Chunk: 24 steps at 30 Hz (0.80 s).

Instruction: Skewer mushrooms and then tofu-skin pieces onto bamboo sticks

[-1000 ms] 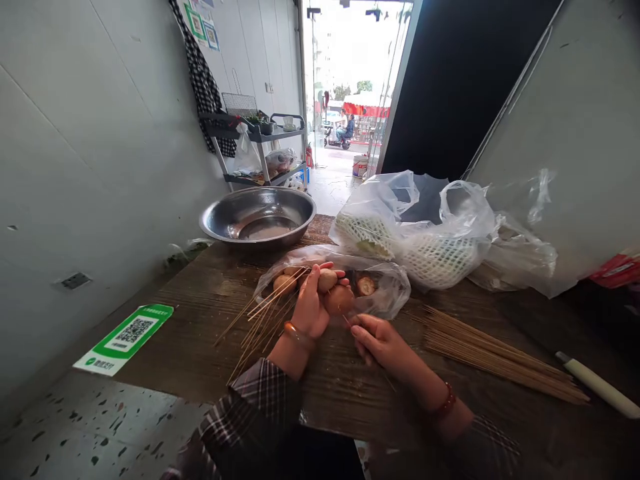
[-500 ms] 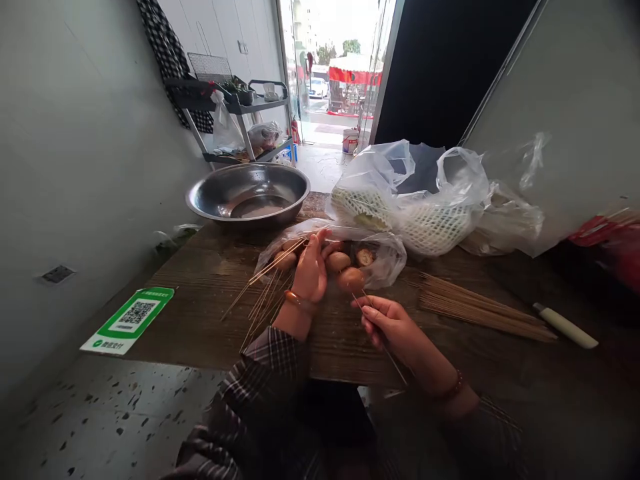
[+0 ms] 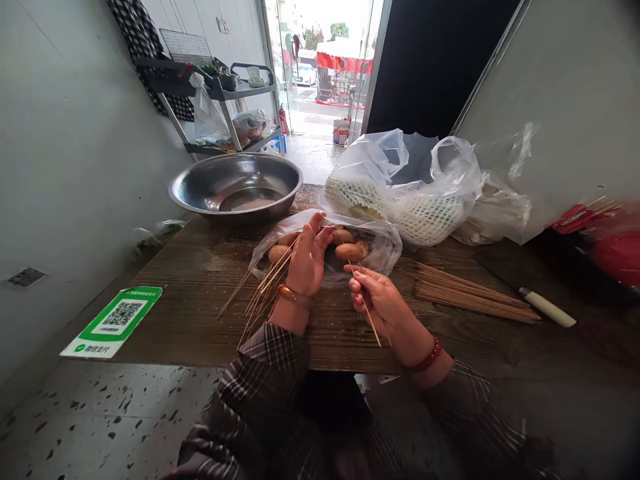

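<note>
My left hand (image 3: 307, 263) is raised over the middle of a clear plastic bag (image 3: 385, 233), fingers stretched and apart. Brown mushrooms (image 3: 280, 253) show on both sides of it in the bag. Thin bamboo skewers (image 3: 265, 287) lie beside that hand, fanned over the bag's left edge and the table. My right hand (image 3: 376, 293) is closed in a pinch on bamboo skewers (image 3: 369, 315). Their upper tips reach the near side of a brown mushroom (image 3: 351, 251); I cannot tell whether they pierce it.
Behind the bag stands a wide steel basin (image 3: 237, 187). Plastic bags with net-wrapped produce (image 3: 425, 213) sit at the back right. To the right lie a bundle of skewers (image 3: 470, 293) and a knife (image 3: 547, 307). A green QR-code card (image 3: 115, 320) lies at the left edge.
The right hand has brought the skewers and the mushroom at their tips slightly farther from me. The left hand's fingers have straightened and spread. The view has shifted a little.
</note>
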Motion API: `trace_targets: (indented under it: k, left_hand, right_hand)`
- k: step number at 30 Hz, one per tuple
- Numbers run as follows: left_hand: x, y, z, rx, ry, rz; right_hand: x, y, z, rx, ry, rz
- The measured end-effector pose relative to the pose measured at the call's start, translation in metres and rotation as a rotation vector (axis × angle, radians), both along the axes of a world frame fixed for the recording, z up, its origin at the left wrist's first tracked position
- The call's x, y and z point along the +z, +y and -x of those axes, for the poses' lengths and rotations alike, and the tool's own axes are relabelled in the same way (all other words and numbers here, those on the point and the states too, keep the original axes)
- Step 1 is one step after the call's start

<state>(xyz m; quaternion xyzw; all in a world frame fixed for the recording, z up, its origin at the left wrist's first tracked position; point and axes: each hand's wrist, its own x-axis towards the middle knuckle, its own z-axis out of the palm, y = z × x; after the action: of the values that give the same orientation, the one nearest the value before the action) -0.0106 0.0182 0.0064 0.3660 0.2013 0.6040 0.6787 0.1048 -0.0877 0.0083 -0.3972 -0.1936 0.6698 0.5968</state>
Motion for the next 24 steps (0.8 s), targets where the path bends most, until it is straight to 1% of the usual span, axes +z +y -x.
trace_targets:
  k: [3, 5, 8, 11, 14, 17, 20, 24]
  left_hand:
    - [0.003, -0.002, 0.000, -0.028, -0.045, 0.007]
    - [0.005, -0.004, -0.001, -0.036, -0.058, 0.011]
    - [0.007, -0.007, -0.002, -0.052, -0.047, 0.038]
    - [0.006, -0.007, -0.003, -0.069, -0.018, 0.076]
    - [0.002, -0.006, -0.002, -0.092, 0.058, 0.066]
    - [-0.002, -0.007, -0.002, -0.145, 0.163, -0.005]
    - [-0.003, -0.009, -0.003, -0.189, 0.249, -0.073]
    - [-0.003, -0.013, -0.007, -0.241, 0.326, -0.174]
  right_hand:
    - [-0.003, 0.027, 0.009, -0.070, -0.023, -0.009]
    - [-0.005, 0.049, 0.014, -0.095, -0.075, -0.009]
    - [-0.007, 0.075, 0.016, -0.089, -0.138, -0.023]
    - [-0.008, 0.086, 0.014, -0.041, -0.193, -0.027]
    - [-0.010, 0.080, 0.005, 0.072, -0.371, -0.010]
    - [-0.011, 0.065, -0.011, 0.148, -0.617, -0.032]
    - [-0.011, 0.048, -0.031, 0.150, -0.770, -0.104]
    - [-0.010, 0.030, -0.049, 0.135, -0.824, -0.203]
